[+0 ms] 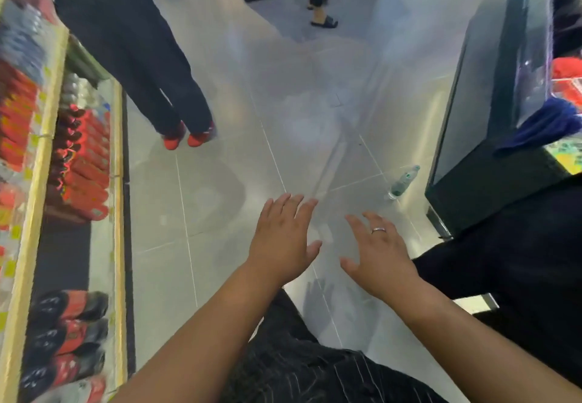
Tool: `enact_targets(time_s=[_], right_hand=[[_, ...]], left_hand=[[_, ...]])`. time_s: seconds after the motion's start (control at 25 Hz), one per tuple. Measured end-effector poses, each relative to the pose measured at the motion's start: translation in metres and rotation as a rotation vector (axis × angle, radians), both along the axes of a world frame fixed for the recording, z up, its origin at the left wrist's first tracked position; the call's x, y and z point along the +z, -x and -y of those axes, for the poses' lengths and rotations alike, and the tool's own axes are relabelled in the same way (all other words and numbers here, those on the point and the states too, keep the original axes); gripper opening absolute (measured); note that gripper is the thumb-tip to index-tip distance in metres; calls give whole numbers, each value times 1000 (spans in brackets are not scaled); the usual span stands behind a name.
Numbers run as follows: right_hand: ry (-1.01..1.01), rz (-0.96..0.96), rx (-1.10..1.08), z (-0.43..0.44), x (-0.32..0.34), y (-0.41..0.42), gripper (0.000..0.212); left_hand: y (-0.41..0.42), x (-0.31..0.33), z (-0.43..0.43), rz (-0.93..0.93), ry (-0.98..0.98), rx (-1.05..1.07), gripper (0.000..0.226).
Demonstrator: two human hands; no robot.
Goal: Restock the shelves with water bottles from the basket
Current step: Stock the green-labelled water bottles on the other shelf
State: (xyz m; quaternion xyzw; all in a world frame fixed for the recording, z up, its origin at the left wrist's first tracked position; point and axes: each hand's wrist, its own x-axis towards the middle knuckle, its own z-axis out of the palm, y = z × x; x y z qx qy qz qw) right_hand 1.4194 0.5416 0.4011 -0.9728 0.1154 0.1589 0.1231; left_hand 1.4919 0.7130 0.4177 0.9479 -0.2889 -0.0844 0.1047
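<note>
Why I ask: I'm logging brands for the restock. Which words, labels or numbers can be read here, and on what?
No text here can be read.
Red bottle labels on the left shelves: blurred.
Yellow shelf tags on the shelf fronts: blurred.
Green label on the floor bottle: too small to read.

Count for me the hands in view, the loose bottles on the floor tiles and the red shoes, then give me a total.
Hands: 2, the left hand and the right hand, both spread open and empty
Loose bottles on the tiles: 1, a clear bottle with a green label
Red shoes: 2, side by side
Total: 5
</note>
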Motion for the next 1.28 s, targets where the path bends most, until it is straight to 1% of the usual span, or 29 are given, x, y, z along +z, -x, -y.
enact_targets(time_s=[0.12,0.24,0.36,0.48,0.64,0.8,0.96,1.08,1.2,1.28], right_hand=[[4,-2,-90,13,0,-70,77],[-29,32,-242,30,1,-126,79],[-62,30,-355,52,-2,-164,78],[-77,11,-462,91,-10,-197,78],[-107,-63,-583,160,-31,-229,79],[-117,-90,-586,242,-55,-261,81],[-113,-131,-600,319,-73,-299,81],[-133,-171,-672,361,-102,-325,83],[-174,-214,-755,391,-150,-348,83],[-223,-271,-832,407,-197,-364,83]], left_hand=[[-85,4,15,5,-35,-127,72],[-156,11,40,1,-55,-243,71],[-212,11,75,-2,-86,-342,71],[-255,0,123,-29,-98,-401,71],[-299,-21,195,-85,-140,-463,70],[-343,-42,282,-124,-168,-493,71],[-384,-71,373,-186,-179,-547,72],[-412,-102,434,-216,-222,-622,71],[-442,-151,489,-221,-235,-698,70],[-460,-199,528,-248,-261,-746,70]])
